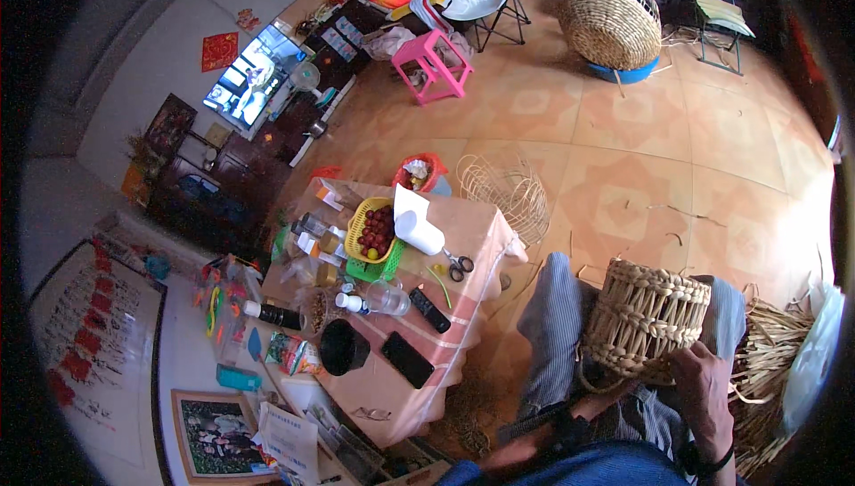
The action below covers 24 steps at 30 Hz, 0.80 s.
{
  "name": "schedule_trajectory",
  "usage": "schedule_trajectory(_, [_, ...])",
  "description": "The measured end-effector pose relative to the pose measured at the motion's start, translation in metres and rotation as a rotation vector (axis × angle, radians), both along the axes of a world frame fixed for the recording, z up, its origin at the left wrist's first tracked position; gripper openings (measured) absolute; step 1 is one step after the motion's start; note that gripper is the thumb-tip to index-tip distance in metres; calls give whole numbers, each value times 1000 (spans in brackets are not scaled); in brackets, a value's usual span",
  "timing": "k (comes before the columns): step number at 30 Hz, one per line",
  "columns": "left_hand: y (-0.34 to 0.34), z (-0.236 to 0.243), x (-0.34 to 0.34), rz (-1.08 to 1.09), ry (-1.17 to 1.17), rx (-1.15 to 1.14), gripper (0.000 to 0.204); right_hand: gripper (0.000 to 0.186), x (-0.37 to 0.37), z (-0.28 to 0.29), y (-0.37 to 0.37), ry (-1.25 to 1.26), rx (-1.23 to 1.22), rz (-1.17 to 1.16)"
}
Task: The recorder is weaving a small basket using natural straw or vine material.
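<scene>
A woven straw basket (646, 321) with thick braided bands and open upright strands rests tilted on my lap, between my knees in striped trousers. My right hand (704, 384) is closed at its near lower edge, the fingers curled against the weave. Low on the basket's near left side, my left hand (614, 400) reaches in under the edge; its fingers are hidden. A loop of straw cord (598, 386) curves out beside that hand. Whether a loose strand lies between my right fingers is too small to tell.
Dry straw (770, 348) and a clear plastic bag (815, 352) lie at my right. At left, a cloth-covered table (468, 286) holds scissors (460, 268), a phone (407, 360) and a fruit basket (361, 219). A wire frame (508, 197), pink stool (434, 68) and large woven basket (610, 23) stand beyond.
</scene>
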<state>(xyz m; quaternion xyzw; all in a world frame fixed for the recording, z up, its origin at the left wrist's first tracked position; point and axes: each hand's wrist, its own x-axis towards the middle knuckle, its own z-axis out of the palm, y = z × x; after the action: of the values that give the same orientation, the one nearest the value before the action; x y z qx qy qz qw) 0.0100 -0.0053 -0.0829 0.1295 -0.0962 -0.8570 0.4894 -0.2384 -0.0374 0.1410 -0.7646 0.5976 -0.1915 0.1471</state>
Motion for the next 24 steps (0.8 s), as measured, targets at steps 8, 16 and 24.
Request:
schedule_trajectory(8, [15, -69, -10, -74, 1020, 313, 51, 11, 6, 28, 2, -133, 32, -135])
schedule_trajectory(16, [6, -12, -8, 24, 209, 101, 53, 13, 17, 23, -6, -19, 60, -63])
schedule_trajectory(24, [1, 30, 0, -39, -295, -25, 55, 8, 24, 45, 1, -257, 169, -132])
